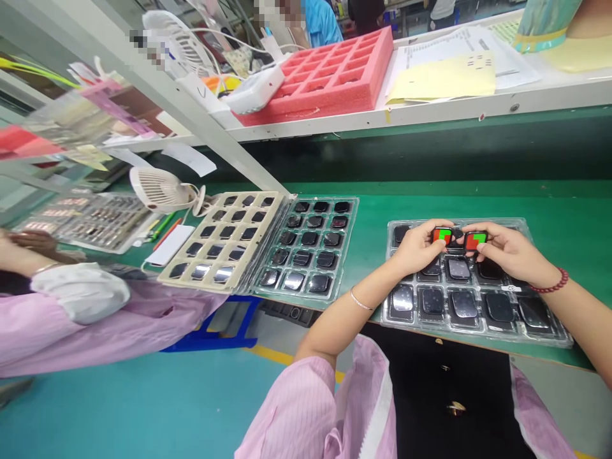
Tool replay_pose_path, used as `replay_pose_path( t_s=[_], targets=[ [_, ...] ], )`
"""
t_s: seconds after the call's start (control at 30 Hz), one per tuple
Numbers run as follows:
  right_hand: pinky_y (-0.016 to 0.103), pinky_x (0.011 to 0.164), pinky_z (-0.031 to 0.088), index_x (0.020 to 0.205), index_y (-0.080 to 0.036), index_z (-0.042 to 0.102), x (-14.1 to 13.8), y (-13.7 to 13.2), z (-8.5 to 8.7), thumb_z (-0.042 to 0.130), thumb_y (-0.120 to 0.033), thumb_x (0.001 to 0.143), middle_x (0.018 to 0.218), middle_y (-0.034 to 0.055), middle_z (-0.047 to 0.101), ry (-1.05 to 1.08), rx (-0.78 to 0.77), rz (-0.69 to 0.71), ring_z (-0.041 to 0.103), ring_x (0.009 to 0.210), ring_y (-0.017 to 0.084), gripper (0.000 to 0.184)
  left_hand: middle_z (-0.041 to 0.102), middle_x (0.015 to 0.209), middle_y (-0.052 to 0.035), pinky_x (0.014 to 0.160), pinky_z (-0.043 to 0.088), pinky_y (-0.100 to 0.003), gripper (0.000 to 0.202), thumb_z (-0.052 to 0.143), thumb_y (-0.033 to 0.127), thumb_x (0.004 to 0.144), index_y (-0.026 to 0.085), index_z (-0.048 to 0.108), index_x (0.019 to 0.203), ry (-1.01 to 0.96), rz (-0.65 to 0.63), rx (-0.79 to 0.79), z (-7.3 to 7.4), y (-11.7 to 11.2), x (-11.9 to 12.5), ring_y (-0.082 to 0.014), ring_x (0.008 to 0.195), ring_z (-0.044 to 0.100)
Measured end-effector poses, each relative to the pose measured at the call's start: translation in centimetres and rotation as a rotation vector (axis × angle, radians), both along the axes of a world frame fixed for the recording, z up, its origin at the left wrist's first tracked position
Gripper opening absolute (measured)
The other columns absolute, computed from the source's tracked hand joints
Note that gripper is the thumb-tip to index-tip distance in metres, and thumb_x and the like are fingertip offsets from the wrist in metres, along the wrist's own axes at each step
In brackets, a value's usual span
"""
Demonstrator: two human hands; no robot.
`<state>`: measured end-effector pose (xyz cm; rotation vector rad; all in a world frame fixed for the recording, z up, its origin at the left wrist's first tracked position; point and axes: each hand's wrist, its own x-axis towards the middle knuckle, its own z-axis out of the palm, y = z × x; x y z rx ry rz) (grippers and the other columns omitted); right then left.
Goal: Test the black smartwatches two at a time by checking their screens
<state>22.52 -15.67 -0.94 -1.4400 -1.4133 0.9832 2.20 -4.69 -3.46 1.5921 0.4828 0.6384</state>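
Note:
My left hand (418, 247) is closed around a small square smartwatch body (442, 235) whose screen glows red and green. My right hand (507, 250) grips a second lit watch body (475, 240) the same way. Both hands hover over a clear plastic tray (545, 326) on the green bench, its pockets filled with several dark-screened watch bodies. A bangle sits on my left wrist and a red bead bracelet on my right.
Left of my tray lie a second clear tray (310, 248) and a beige tray (222, 242) of dark watch bodies. A small white fan (160, 188) stands behind them. A co-worker's pink sleeve (95, 319) reaches in at left. A pink foam tray (329, 73) and papers (444, 76) rest on the raised shelf.

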Motion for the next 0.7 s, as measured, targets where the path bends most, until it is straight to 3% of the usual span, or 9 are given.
replay_pose_path(
  t_s=[0.23,0.43,0.7],
  targets=[
    [0.037,0.066,0.064,0.12,-0.026,0.067,-0.1,0.0,-0.3,0.071,-0.033,0.084,0.1,0.0073,0.074,0.018,-0.006,-0.008,0.074,0.083,0.025,0.037,0.069,0.115,-0.0073,0.074,0.054,-0.026,0.044,0.059,0.012,0.079,0.018,0.062,0.122,0.055,0.043,0.128,0.5,-0.2,-0.2,-0.0124,0.078,0.063],
    [0.039,0.069,0.063,0.113,-0.026,0.068,-0.3,-0.1,-0.1,0.073,-0.032,0.08,0.1,0.0071,0.073,0.026,-0.024,-0.019,0.072,0.075,0.023,0.034,0.071,0.109,-0.0051,0.067,0.049,-0.024,0.043,0.059,0.016,0.08,0.019,0.063,0.123,0.119,0.053,0.188,0.9,-0.3,-0.3,-0.0107,0.071,0.058],
    [0.037,0.065,0.061,0.108,-0.025,0.069,-0.1,-0.1,0.0,0.074,-0.033,0.081,0.096,0.006,0.073,0.017,-0.031,-0.017,0.07,0.072,0.022,0.029,0.071,0.117,-0.008,0.077,0.052,-0.026,0.038,0.061,0.017,0.082,0.018,0.064,0.12,0.085,0.051,0.15,1.1,-0.5,-0.3,-0.0171,0.091,0.068]
  ],
)
